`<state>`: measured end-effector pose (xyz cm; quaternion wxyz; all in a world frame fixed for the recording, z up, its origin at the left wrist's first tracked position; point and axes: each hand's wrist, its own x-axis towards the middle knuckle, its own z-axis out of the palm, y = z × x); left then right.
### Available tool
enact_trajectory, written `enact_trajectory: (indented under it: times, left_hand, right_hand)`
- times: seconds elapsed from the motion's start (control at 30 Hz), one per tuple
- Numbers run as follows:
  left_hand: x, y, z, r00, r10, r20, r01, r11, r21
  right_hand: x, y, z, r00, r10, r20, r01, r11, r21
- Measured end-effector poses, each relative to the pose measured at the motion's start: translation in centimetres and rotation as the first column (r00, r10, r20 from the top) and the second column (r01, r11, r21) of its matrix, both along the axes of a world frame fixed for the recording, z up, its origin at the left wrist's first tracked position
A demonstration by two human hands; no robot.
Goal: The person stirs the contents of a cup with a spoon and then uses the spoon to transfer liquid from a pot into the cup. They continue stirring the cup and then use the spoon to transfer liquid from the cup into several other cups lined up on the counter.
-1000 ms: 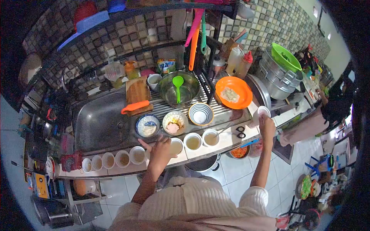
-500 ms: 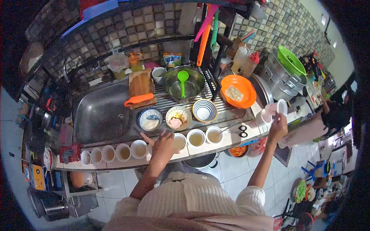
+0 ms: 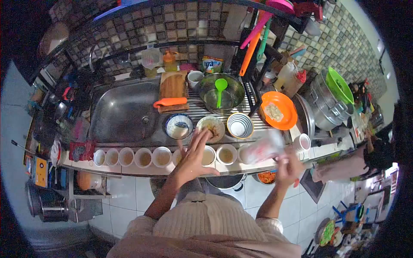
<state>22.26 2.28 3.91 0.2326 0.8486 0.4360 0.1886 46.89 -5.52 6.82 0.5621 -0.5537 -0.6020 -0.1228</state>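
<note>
Right hand (image 3: 289, 168) gripped white, red-printed cup (image 3: 263, 148)

Motion-blurred, the cup hung on the near side of the round orange plate (image 3: 287, 102), fingers curled around it. Left of that plate, the left hand (image 3: 194, 155) spread wide, empty, over lined-up white cups of cloudy liquid (image 3: 161, 166).

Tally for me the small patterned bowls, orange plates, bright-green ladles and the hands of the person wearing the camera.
Small patterned bowls: 3
Orange plate: 1
Bright-green ladle: 1
Left hand and right hand: 2
Total: 7
</note>
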Motion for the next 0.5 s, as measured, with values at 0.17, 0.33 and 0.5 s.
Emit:
enact_trajectory:
  times: [0.17,0.33,0.5]
  left_hand:
    - [-1.3,-1.8,0.4,0.781,-0.192,0.594,0.440,0.845,-0.305]
    - [-2.7,-3.2,-1.0,0.712,0.210,0.670,0.293,0.778,-0.555]
    - [-5.4,-4.1,-1.9,0.513,0.502,0.696,0.150,0.746,-0.648]
  right_hand:
    - [-6.5,0.8,-2.5,0.821,0.570,-0.022,-0.532,0.751,-0.391]
    - [-7.5,0.5,-1.4,0.850,0.497,-0.176,-0.527,0.817,-0.236]
    - [-1.7,0.9,-5.1,0.734,-0.062,-0.676,0.088,0.996,0.004]
